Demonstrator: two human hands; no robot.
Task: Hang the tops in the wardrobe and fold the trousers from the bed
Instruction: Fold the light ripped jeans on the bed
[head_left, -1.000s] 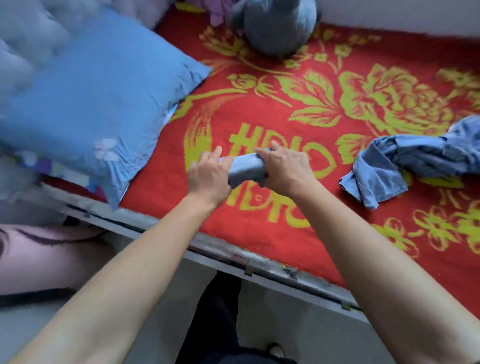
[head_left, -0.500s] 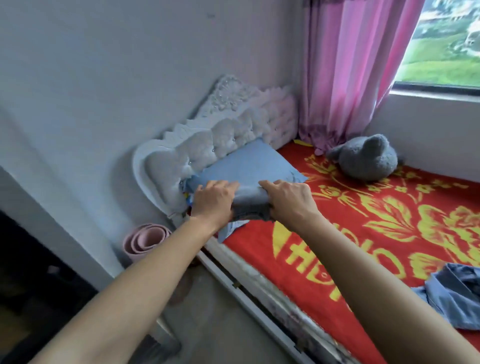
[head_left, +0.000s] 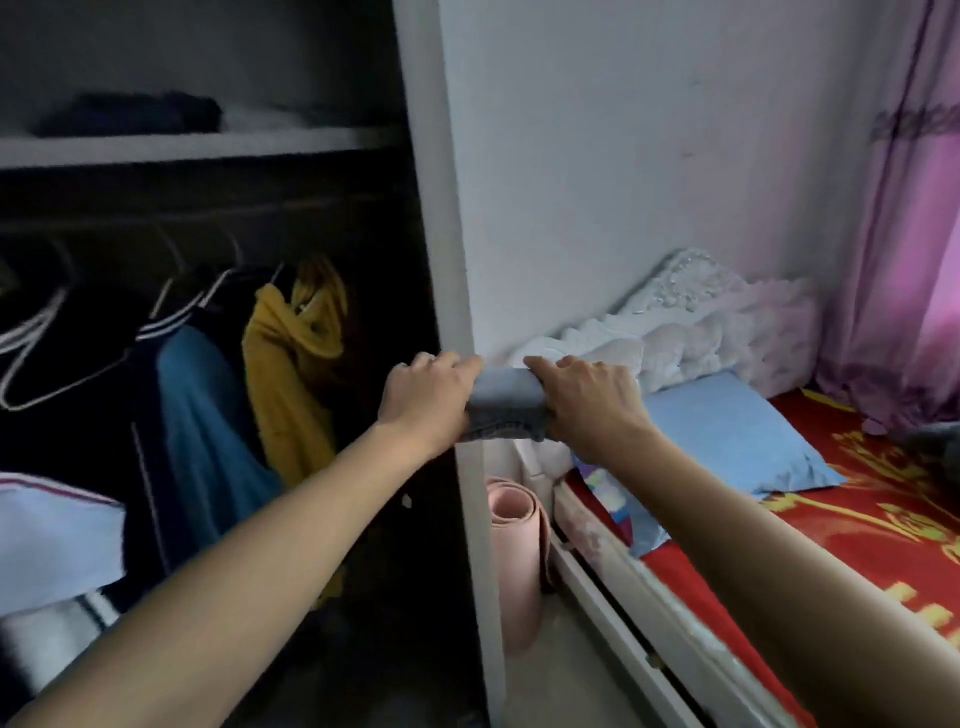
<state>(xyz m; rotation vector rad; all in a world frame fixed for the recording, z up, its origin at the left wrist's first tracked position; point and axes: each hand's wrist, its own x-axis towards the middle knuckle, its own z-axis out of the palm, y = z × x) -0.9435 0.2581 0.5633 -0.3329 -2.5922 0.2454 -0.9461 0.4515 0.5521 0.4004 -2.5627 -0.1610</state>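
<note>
Head view: in the middle of the frame both hands are holding a small folded bundle of grey-blue cloth, which going by the task is the trousers (head_left: 506, 402). They are holding it in the air in front of the white side panel of the wardrobe (head_left: 441, 208). The left hand (head_left: 428, 400) is gripping the bundle's left end, fingers curled over the top. The right hand (head_left: 587, 397) is gripping the right end the same way, its thumb hidden beneath. The bundle is hanging between the open wardrobe at left and the bed (head_left: 857, 545) at right, touching neither as far as I can tell.

At upper left a shelf (head_left: 182, 145) is carrying a dark folded thing (head_left: 135, 114). Below it a yellow top (head_left: 296, 358) and a blue top (head_left: 202, 415) are hanging inside, beside bare hangers (head_left: 31, 343). At lower centre a pink roll (head_left: 519, 551) is standing on the floor between wardrobe and bed. At right a blue pillow (head_left: 727, 441) is lying against the headboard (head_left: 701, 322).

The bundle is looking soft, light and limp, neither slippery nor fragile. Its folds are likely to spring open if one end goes free. Squeezing both ends, or supporting it with a palm beneath, seems the safest hold, and it should be lying flat before either hand lets go.
</note>
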